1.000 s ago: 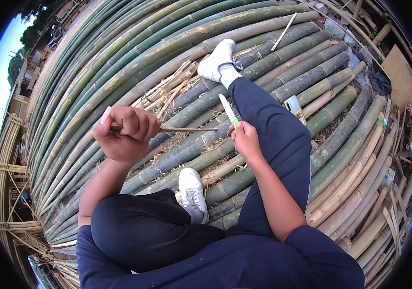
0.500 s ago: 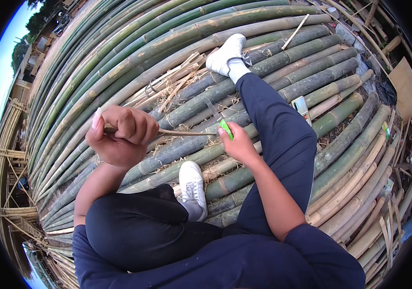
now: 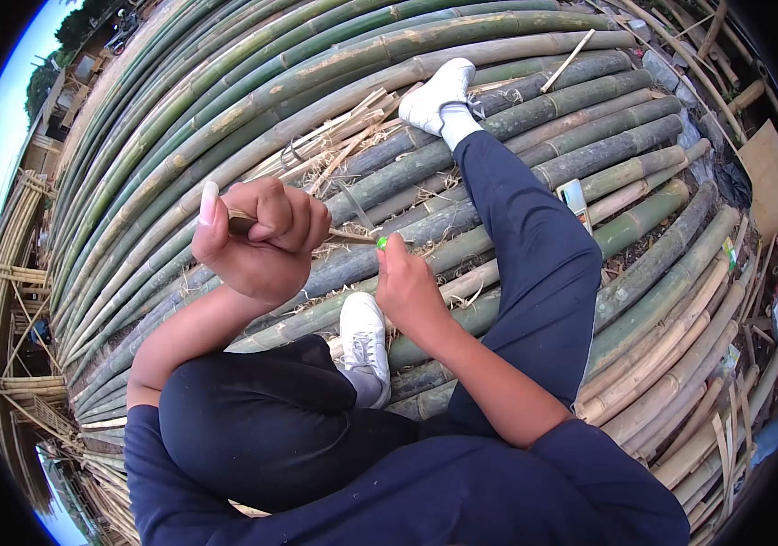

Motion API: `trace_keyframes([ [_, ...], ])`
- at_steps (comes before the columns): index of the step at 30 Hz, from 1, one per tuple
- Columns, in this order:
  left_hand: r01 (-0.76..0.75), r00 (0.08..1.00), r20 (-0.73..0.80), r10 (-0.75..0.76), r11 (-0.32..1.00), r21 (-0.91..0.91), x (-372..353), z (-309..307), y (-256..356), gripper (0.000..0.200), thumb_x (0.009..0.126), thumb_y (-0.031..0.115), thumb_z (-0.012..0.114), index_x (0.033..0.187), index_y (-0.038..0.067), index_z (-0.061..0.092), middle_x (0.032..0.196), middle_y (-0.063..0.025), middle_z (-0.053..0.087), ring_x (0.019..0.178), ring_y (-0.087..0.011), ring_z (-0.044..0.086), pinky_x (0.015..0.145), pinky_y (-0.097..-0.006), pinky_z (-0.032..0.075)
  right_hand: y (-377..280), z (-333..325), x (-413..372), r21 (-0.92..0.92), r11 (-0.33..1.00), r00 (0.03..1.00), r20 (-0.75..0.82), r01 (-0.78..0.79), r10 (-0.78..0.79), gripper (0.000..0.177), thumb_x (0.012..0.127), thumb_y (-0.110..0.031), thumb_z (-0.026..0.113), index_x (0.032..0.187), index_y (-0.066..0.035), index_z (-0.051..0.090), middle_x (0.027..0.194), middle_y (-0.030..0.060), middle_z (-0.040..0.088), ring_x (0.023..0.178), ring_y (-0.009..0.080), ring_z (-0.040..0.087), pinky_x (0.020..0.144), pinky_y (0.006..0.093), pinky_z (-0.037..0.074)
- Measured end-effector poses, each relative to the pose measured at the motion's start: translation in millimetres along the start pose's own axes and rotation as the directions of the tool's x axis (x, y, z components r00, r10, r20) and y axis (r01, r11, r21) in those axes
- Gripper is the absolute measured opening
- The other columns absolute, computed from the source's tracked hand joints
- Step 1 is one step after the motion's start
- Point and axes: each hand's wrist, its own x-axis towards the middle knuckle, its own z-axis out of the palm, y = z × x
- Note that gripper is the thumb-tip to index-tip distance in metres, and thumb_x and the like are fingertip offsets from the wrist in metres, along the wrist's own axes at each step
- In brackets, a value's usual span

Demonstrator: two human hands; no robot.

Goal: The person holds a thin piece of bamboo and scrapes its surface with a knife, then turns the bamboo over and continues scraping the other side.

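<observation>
My left hand (image 3: 266, 237) is raised in a fist around a thin bamboo strip (image 3: 351, 237), which runs out to the right of the knuckles. In my right hand (image 3: 410, 289) is a knife with a bright green handle (image 3: 383, 243), mostly hidden by the fingers. Its thin blade (image 3: 355, 206) points up and away to the left, and the handle overlaps the strip's right end in this view. Below both hands lie green and grey bamboo poles (image 3: 444, 227), with curly shavings scattered over them.
A bundle of split bamboo pieces (image 3: 350, 130) lies on the poles beyond my left hand. My white shoes (image 3: 363, 329) rest on the poles. A phone (image 3: 575, 200) sits right of my bent knee. Brown board (image 3: 768, 173) and litter lie at the far right.
My right hand and the knife have moved left along the strip toward my left hand. My left hand has shifted slightly right and up, still gripping the strip.
</observation>
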Motion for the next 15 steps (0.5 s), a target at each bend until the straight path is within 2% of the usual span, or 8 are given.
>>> trace_keyframes([
  [2,0.002,0.997,0.078,-0.003,1.0,0.004,-3.1,1.6,0.2,0.056,0.086,0.058,0.035,0.052,0.015,0.024,0.042,0.0034,0.021,0.037,-0.0109,0.013,0.038,-0.0289,0.014,72.4,24.9,-0.3,-0.064,0.995,0.997,0.02,-0.071,0.072,0.019,0.096,-0.014,0.044,0.092,0.004,0.042,0.07,0.0299,0.058,0.072,0.0496,0.059,0.064,0.0563,0.045],
  [3,0.002,0.987,0.162,-0.002,1.0,0.005,-3.0,2.0,-0.1,0.056,0.086,0.058,0.035,0.052,0.015,0.024,0.042,0.0036,0.021,0.037,-0.0109,0.013,0.038,-0.0289,0.014,78.6,25.0,2.2,-0.058,0.996,0.998,-0.01,-0.062,0.062,0.02,0.096,-0.016,0.044,0.091,0.004,0.043,0.071,0.0301,0.059,0.073,0.0491,0.059,0.065,0.0559,0.046],
  [5,-0.002,0.987,0.164,0.0,1.0,0.01,-3.3,2.1,-0.5,0.058,0.086,0.06,0.035,0.052,0.015,0.024,0.043,0.0039,0.02,0.038,-0.0108,0.012,0.038,-0.0286,0.014,90.2,27.4,3.2,-0.082,0.995,0.999,0.009,-0.051,0.051,0.019,0.096,-0.015,0.045,0.09,0.003,0.043,0.07,0.0297,0.058,0.068,0.0495,0.057,0.063,0.0568,0.043],
  [7,-0.006,1.0,-0.003,0.006,1.0,0.026,-1.9,2.4,-0.4,0.058,0.085,0.061,0.035,0.052,0.015,0.024,0.043,0.0041,0.02,0.038,-0.0107,0.011,0.038,-0.0286,0.014,58.1,5.6,3.7,-0.113,0.993,0.999,0.034,-0.034,0.038,0.018,0.095,-0.014,0.046,0.09,0.003,0.043,0.068,0.0293,0.057,0.063,0.0499,0.055,0.062,0.0577,0.041],
  [9,-0.017,0.999,-0.043,0.019,0.999,0.045,1.0,2.7,0.8,0.058,0.085,0.061,0.034,0.052,0.015,0.025,0.043,0.0041,0.02,0.038,-0.0107,0.011,0.038,-0.0285,0.014,-8.3,-24.9,1.1,-0.138,0.99,0.996,0.088,-0.012,0.025,0.021,0.096,-0.019,0.045,0.091,0.002,0.046,0.065,0.0259,0.057,0.062,0.0469,0.056,0.059,0.0565,0.041],
  [11,-0.001,0.995,-0.097,0.008,0.998,0.07,-1.0,-0.2,2.3,0.058,0.085,0.062,0.033,0.052,0.015,0.025,0.043,0.004,0.021,0.038,-0.0107,0.011,0.038,-0.0284,0.014,-31.4,-26.0,-1.3,-0.183,0.983,0.993,0.114,-0.016,0.037,0.023,0.096,-0.022,0.044,0.092,0.001,0.047,0.064,0.024,0.058,0.061,0.045,0.058,0.059,0.0561,0.042],
  [13,-0.032,0.999,0.046,0.028,0.996,0.079,0.4,-4.1,2.8,0.052,0.089,0.056,0.033,0.056,0.016,0.027,0.043,0.0037,0.021,0.036,-0.0115,0.017,0.039,-0.0294,0.015,-23.3,-16.9,-1.3,-0.224,0.974,0.991,0.126,-0.022,0.052,0.025,0.096,-0.024,0.044,0.094,0.0,0.048,0.063,0.0222,0.059,0.061,0.0432,0.059,0.059,0.0556,0.042],
  [15,-0.029,0.993,0.118,0.022,0.998,0.058,-0.1,-6.2,3.9,0.053,0.089,0.056,0.033,0.056,0.016,0.027,0.041,0.0035,0.022,0.035,-0.0114,0.017,0.037,-0.0299,0.016,47.5,19.1,9.3,-0.35,0.93,0.986,0.078,-0.11,0.146,0.023,0.096,-0.026,0.046,0.094,-0.003,0.048,0.067,0.0193,0.063,0.061,0.0411,0.062,0.061,0.0534,0.048],
])
